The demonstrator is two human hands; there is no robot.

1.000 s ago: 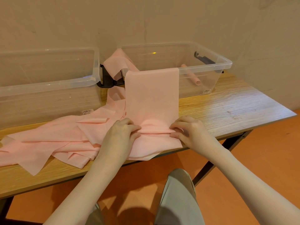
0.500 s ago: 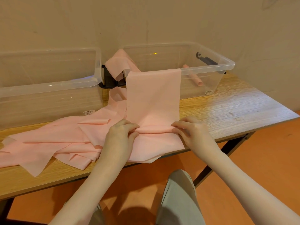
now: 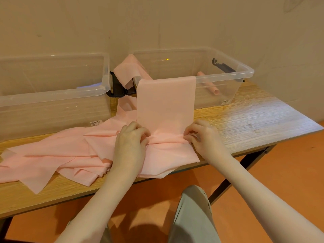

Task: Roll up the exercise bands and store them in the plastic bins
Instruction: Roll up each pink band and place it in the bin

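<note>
Left hand and right hand both have fingers curled, pinching a crosswise fold of the pink band at the worktop front edge. Fingertips tucked into the fold, hard to make out. Band runs up over the right bin rim; its far end is hidden. One rolled band lies inside that bin, blurred through the wall. Loose bands piled left, cut off at frame edge. Left bin also cropped.
</note>
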